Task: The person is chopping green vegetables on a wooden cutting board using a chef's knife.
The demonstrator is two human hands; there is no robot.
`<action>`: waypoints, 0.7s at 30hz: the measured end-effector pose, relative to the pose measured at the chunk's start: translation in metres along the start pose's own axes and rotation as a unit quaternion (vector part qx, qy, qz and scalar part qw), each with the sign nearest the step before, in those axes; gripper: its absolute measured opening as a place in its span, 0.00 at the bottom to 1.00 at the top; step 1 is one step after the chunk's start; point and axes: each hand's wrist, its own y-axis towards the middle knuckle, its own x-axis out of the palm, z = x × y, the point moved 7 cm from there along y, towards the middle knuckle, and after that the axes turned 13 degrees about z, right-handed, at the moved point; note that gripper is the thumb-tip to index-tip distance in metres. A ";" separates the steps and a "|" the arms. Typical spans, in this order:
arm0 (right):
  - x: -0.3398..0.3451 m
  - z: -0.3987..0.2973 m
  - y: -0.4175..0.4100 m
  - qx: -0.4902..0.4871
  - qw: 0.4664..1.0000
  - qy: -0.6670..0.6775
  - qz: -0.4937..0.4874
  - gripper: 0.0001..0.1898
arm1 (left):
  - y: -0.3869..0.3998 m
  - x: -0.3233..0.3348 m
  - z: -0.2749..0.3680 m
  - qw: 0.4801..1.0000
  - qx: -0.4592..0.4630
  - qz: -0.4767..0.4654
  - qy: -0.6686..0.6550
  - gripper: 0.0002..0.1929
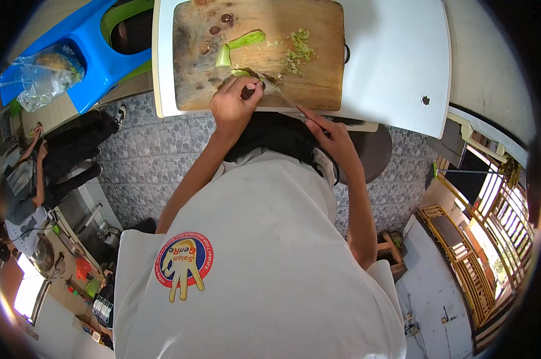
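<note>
My right hand (pixel 331 132) grips a kitchen knife (pixel 280 93) by its handle, the thin blade slanting up and left across the wooden cutting board (pixel 324 89). At the blade's tip end, my left hand (pixel 237 101) bends its fingers over a green vegetable piece (pixel 240 72) and holds it against the board. The fingers partly hide that piece. Two larger green vegetable pieces (pixel 247 39) lie farther up the board, their ends close together. To their right is a loose patch of small chopped green bits (pixel 300 50).
The board lies on a white table (pixel 396 67). Left of it, a blue plastic stool (pixel 102 58) bears a clear plastic bag (pixel 50 78). Another person (pixel 37 166) stands at the far left, hands around a small item. A dark round seat (pixel 371 155) is below the table's edge.
</note>
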 end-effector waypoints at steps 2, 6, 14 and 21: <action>0.001 0.000 -0.001 -0.015 1.000 0.014 0.000 0.21 | 0.000 0.000 0.000 1.000 -0.010 -0.007 0.000 0.07; 0.005 0.000 -0.002 0.004 0.999 0.045 -0.008 0.21 | 0.000 0.000 -0.001 1.000 -0.007 -0.005 0.003 0.07; 0.012 0.011 -0.001 0.015 0.999 0.041 0.000 0.21 | -0.001 0.001 -0.001 1.000 0.007 -0.006 0.002 0.07; 0.010 0.005 0.000 0.004 1.000 0.009 -0.005 0.21 | -0.001 0.002 -0.004 1.000 0.000 -0.012 -0.002 0.07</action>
